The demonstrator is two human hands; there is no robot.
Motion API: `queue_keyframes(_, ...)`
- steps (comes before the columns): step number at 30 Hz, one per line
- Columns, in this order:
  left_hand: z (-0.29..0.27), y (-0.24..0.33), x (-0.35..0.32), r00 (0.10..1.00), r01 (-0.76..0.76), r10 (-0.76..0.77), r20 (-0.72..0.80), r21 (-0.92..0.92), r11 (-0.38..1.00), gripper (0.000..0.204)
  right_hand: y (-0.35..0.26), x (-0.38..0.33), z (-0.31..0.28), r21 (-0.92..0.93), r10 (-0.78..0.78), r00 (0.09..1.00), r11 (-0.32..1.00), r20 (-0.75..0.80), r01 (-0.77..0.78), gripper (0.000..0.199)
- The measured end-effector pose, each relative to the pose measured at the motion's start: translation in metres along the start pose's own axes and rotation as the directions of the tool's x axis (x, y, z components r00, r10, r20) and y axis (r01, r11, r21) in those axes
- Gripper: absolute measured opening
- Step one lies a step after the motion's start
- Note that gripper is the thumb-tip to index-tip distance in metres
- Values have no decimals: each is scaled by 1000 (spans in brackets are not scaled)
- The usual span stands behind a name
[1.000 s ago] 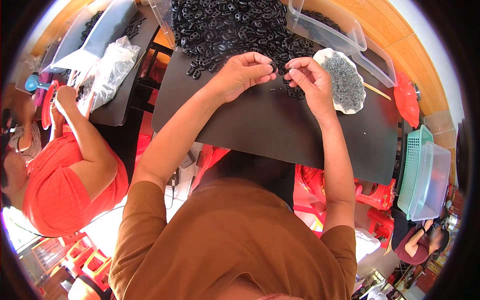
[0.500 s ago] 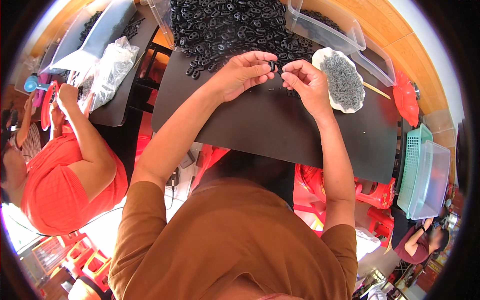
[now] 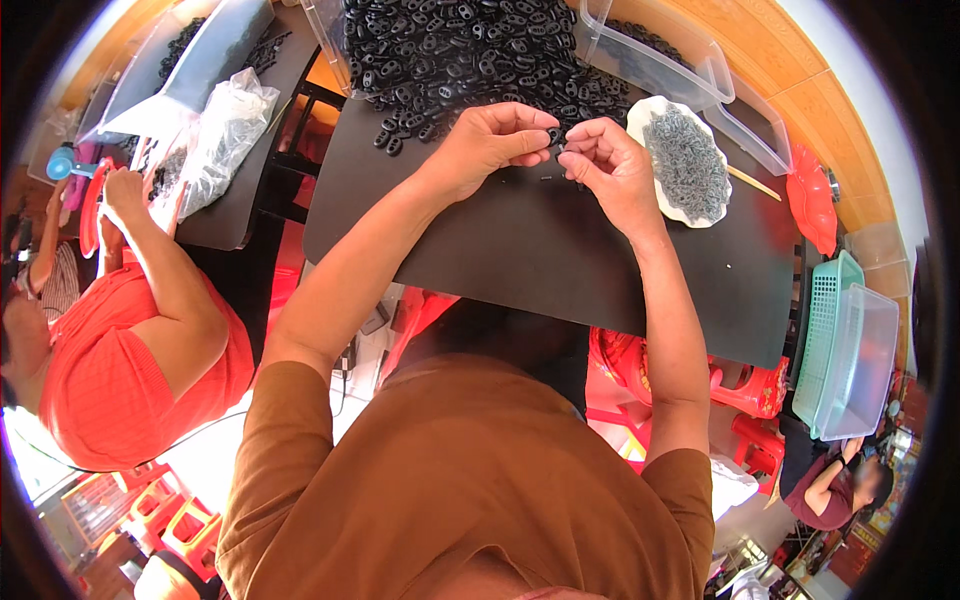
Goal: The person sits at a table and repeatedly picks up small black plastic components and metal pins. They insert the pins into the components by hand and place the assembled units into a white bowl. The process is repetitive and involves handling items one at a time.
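Head view: my left hand [image 3: 490, 145] and right hand [image 3: 608, 165] meet over the black table [image 3: 520, 250], just on my side of the heap of black plastic pieces [image 3: 470, 55]. Both grips are narrow, fingertips pinched on one small black piece [image 3: 553, 135] between them. The piece looks light, stiff and smooth, likely to slip, so I judge holding it by its outer edges is best. Right of the heap sits a white dish of grey metal bits [image 3: 685, 160]; clear bins [image 3: 660, 60] flank it. Bare table lies between the heap and me, with plenty of room there; the near edge is well off. Far left of the heap, another person in red [image 3: 120, 350] works at a separate table.
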State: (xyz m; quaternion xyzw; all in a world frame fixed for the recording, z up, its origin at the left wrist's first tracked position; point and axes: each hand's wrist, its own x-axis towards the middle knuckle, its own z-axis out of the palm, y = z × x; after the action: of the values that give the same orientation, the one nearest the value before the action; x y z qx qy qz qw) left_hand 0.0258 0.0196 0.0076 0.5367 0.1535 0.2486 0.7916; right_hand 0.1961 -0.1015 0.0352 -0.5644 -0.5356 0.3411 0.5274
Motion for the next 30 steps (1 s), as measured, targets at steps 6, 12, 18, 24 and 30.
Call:
queue_keyframes(6,3,3,-2,1000,-14,15,-10,106,994,23,4,1,-1,-49,-14,1000,999,-4,14,21)
queue_keyframes(12,6,6,-4,998,-47,55,-19,283,958,22,3,0,0,-71,-6,1000,997,18,8,21)
queue_keyframes(18,5,9,-6,994,-100,108,12,501,860,20,6,-1,3,-159,-11,1000,987,12,13,20)
queue_keyframes(24,6,3,-7,985,-160,173,25,524,836,17,7,-2,6,-211,-22,1000,977,-8,20,20)
queue_keyframes(30,10,7,-11,992,-122,118,43,566,815,11,5,-14,12,-264,-47,998,964,-48,32,23)
